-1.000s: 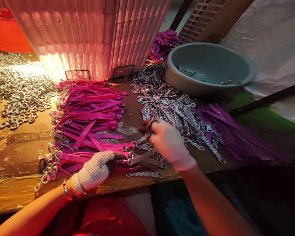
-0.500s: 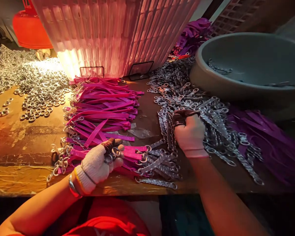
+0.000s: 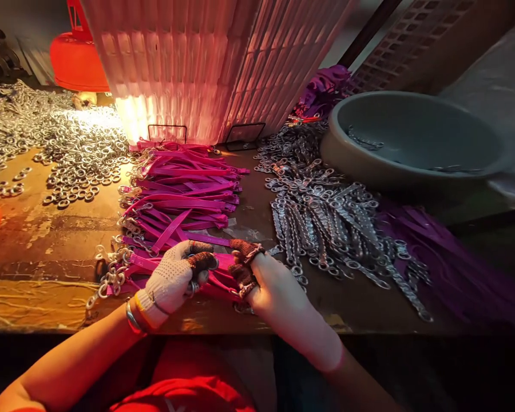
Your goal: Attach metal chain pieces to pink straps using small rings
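Observation:
My left hand (image 3: 174, 280), in a white dotted glove with dark fingertips, is curled closed around small metal rings (image 3: 193, 288). Close beside it on the right is my right hand (image 3: 270, 280), in a thin pale glove with brown finger covers. Its fingers are bent in a pinch, and what lies between them is hidden. Both hands are over the front of a row of magenta straps (image 3: 184, 203), whose left ends carry metal rings and clasps. One strap end runs up to the right fingertips; whether they grip it I cannot tell.
Silver braided-looking links (image 3: 326, 223) are heaped to the right, with purple straps (image 3: 438, 257) beyond. A large grey bowl (image 3: 339, 126) holds a few links. Loose metal rings (image 3: 86, 149) pile up at left under a red lamp (image 3: 75, 63). A ribbed translucent panel (image 3: 175, 74) stands behind.
My right hand has moved left from the silver link heap to beside my left hand. The left hand stays near its place, its fingers curled further over the rings. The view has shifted slightly.

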A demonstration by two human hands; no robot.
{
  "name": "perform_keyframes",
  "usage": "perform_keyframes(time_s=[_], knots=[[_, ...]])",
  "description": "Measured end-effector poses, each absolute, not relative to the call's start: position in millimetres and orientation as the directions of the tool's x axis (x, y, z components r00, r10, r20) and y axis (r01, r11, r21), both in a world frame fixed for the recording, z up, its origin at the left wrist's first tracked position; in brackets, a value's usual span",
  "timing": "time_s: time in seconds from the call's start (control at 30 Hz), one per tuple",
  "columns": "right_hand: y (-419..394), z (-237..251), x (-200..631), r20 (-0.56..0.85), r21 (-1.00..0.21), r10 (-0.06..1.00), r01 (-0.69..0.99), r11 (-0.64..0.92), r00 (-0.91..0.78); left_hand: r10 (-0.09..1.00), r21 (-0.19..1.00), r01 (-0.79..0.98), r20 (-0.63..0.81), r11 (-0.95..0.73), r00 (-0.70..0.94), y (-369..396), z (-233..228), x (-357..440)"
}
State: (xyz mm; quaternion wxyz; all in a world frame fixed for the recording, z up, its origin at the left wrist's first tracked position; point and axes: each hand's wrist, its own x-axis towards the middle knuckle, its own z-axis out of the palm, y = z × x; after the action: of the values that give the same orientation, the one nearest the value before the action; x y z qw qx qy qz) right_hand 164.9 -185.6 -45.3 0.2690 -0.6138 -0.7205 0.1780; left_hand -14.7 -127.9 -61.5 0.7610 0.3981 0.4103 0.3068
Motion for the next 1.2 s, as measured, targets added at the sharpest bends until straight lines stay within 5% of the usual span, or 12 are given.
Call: perform_keyframes(time_s=[0.57,0.83,1.03,1.2], knots=[[-201,-38,157,0.247,-0.572,0.933,0.738,0.358,-0.262,0.701,0.847,-0.15,-0.308,0.511,0.644,-139,-54,-18],[-203,-39,157,0.325,-0.322,0.906,0.869,0.376,-0.271,0.648,0.872,0.011,-0.371,0.489,0.665,-145,-55,-14],[-192,-4,167,0.231,-0.169,0.933,0.933,0.319,-0.277,0.697,0.988,0.124,-0.153,0.093,0.7,-130,-20,-17],[-185,12,164,0.347,-0.091,0.914,0.962,0.256,-0.211,0.684,0.925,-0.012,-0.272,0.379,0.677,-118,9,2]])
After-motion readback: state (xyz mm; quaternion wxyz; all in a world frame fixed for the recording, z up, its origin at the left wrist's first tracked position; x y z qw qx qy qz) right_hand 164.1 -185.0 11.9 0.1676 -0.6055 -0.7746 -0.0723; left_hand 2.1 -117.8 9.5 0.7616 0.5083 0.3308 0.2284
